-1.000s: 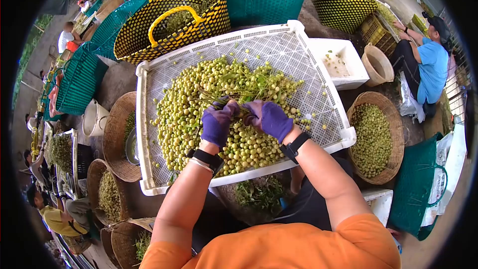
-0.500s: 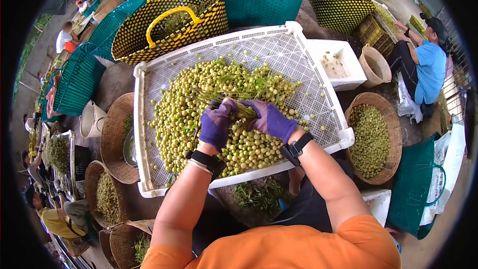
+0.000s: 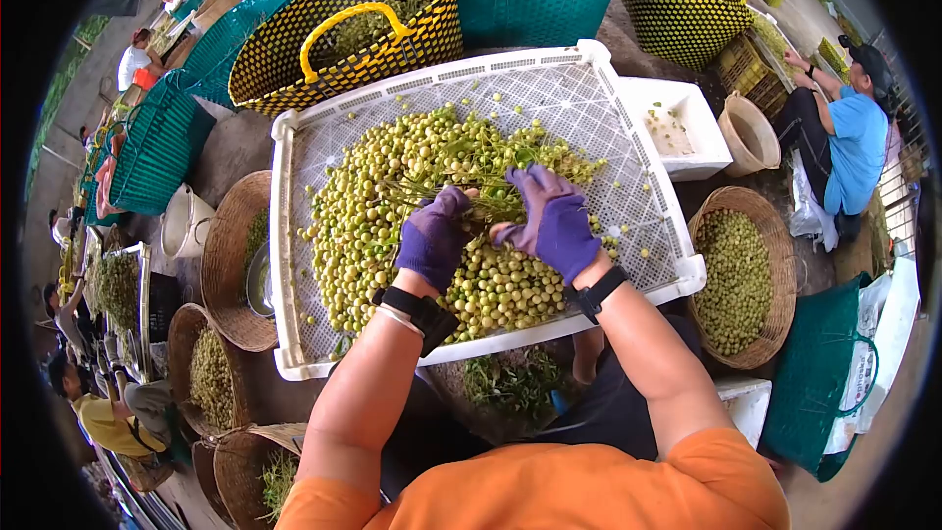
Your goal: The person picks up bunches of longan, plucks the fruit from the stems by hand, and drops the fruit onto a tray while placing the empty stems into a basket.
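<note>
Small round yellow-green fruits [image 3: 363, 206] lie heaped on a white perforated plastic tray [image 3: 648, 206] in front of me. I wear purple gloves. My left hand [image 3: 435, 236] is closed around a bunch of thin green stems [image 3: 417, 191] near the middle of the heap. Just to its right, my right hand [image 3: 551, 221] has thumb and fingers apart over the stem ends and holds nothing I can see. Loose stems with fruits [image 3: 549, 152] lie beyond both hands on the tray.
A yellow-black woven basket [image 3: 343, 34] and a teal basket [image 3: 530, 0] stand behind the tray. Wicker baskets of fruit [image 3: 731, 280] flank it, with a white foam box [image 3: 677, 128] at right. A co-worker in blue [image 3: 854, 142] sits far right.
My right hand has let go of the stems and spread its fingers, shifting slightly right. My left hand keeps its hold. The view has shifted a little.
</note>
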The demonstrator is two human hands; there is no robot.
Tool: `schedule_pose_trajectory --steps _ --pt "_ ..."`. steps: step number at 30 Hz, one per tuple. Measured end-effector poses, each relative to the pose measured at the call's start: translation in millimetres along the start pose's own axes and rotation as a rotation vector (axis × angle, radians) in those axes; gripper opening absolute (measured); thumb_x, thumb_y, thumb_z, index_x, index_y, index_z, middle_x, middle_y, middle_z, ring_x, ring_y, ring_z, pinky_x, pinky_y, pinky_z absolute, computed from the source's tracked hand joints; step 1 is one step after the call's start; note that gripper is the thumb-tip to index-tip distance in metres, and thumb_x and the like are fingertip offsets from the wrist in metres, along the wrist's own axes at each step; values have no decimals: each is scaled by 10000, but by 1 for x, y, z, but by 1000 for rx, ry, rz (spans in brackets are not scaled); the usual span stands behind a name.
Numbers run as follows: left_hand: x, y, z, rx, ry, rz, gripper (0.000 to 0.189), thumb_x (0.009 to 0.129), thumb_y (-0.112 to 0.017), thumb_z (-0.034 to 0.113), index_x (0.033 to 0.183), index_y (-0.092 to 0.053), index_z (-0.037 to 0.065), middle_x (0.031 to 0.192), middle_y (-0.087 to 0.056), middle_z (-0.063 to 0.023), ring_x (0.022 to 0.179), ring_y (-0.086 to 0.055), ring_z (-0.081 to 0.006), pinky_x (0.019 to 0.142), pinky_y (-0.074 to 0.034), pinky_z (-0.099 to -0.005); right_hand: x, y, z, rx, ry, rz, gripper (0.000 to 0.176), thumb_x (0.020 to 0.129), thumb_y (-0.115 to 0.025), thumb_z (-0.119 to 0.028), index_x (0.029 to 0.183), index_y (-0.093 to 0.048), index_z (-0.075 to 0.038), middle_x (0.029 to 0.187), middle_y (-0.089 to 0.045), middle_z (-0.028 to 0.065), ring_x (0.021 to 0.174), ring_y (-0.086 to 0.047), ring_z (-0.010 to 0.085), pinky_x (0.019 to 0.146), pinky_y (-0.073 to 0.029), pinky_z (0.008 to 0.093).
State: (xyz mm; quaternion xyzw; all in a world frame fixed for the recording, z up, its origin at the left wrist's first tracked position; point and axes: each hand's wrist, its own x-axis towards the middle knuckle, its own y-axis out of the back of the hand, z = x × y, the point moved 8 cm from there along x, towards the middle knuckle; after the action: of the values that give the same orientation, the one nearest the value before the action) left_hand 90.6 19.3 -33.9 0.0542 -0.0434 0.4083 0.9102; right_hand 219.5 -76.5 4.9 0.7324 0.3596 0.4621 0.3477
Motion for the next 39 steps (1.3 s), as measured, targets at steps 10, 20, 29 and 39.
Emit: schedule_pose_trajectory --steps 10,20,29,39 --pt "-5 -5 -9 299 -16 -50 206 942 -523 185 1010 -620 17 825 -636 -24 738 -607 -112 636 -521 -260 -2 -29 -22 434 58 -152 544 702 -705 -94 1210 -518 -37 1138 -592 176 1047 -572 359 908 -475 375" --pt "-7 -8 -1 292 180 -85 359 954 -500 354 955 -626 18 767 -643 -58 694 -601 -100 608 -542 -282 -5 -69 11 1341 -312 -286 346 736 -599 26 1082 -613 21 879 -647 125 797 -627 181 712 -500 285" --pt "-7 -14 6 818 -179 -85 123 849 -601 85 969 -628 87 867 -645 -95 736 -639 -173 627 -534 -286 1 -10 -32 388 125 -80 487 726 -686 -95 1188 -537 -69 1052 -606 186 893 -637 341 773 -521 390" --pt "-16 -28 -41 -507 465 -8 278 812 -687 125 1078 -628 71 847 -671 -75 776 -659 -184 661 -529 -304 1 -13 -16 624 -37 -167 393 725 -641 -54 1110 -571 -19 1002 -625 210 914 -617 366 775 -505 389"
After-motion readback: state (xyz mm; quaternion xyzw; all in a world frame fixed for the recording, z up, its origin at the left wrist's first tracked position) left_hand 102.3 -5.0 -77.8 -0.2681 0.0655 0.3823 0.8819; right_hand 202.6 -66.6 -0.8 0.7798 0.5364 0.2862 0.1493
